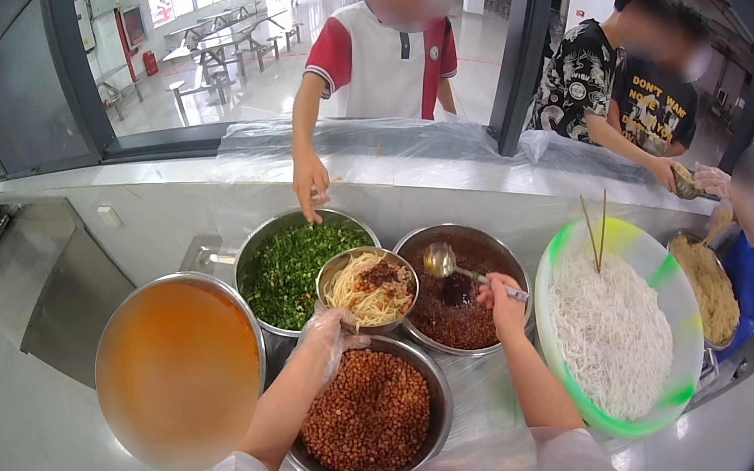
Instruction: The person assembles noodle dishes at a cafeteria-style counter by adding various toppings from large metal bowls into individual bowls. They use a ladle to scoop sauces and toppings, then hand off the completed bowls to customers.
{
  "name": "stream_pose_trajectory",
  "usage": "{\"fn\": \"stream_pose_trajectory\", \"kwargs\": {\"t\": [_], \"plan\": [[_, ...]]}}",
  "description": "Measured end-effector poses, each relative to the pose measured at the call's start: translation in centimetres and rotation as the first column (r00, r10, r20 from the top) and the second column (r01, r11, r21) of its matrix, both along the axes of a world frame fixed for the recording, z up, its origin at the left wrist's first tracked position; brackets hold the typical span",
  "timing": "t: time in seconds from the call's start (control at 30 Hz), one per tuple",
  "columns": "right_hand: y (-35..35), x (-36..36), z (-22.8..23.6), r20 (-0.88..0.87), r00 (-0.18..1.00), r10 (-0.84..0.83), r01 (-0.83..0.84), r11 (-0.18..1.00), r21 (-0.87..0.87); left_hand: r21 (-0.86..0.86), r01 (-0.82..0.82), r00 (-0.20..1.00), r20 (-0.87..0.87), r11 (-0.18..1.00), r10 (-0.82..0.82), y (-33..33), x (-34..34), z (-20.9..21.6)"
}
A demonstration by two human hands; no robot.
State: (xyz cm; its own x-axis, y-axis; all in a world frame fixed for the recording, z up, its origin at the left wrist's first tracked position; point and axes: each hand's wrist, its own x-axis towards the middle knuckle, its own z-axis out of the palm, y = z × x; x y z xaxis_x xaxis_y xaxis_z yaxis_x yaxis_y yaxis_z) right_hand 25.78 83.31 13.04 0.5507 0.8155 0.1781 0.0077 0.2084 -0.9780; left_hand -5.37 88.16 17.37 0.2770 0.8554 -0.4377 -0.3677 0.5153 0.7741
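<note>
Your gloved left hand (pixel 331 331) holds small noodle bowl (pixel 397 321) near greens basin (pixel 241 282); your right hand (pixel 502 302) grips metal spoon (pixel 471 275), its head over dark sauce basin (pixel 444 227).

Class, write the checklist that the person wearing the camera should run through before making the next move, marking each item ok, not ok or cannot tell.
1. Left hand has its grip on the small bowl: ok, it holds the near side.
2. Noodles lie within that bowl's rim: ok, with dark topping on them.
3. Right hand has its grip on the spoon: ok, fingers around the handle.
4. Spoon loaded: cannot tell, its head shines over the dark red sauce.
5. Space above the chopped greens free of other hands: not ok, another person's hand reaches over the far rim.
</note>
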Motion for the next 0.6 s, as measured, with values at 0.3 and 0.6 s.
{"fn": "stream_pose_trajectory", "kwargs": {"t": [0.3, 0.6], "plan": [[-1.8, 0.5, -6.5, 0.122, 0.992, -0.018, 0.042, 0.98, -0.193, 0.048, -0.093, 0.99, 0.108, 0.994, 0.087, 8.5, -1.0, -0.8], [-5.3, 0.2, -7.3, 0.1, 0.995, -0.019, 0.038, 0.982, -0.187, 0.074, -0.073, 0.987, 0.148, 0.995, 0.061, 14.0, -1.2, 0.4]]}}
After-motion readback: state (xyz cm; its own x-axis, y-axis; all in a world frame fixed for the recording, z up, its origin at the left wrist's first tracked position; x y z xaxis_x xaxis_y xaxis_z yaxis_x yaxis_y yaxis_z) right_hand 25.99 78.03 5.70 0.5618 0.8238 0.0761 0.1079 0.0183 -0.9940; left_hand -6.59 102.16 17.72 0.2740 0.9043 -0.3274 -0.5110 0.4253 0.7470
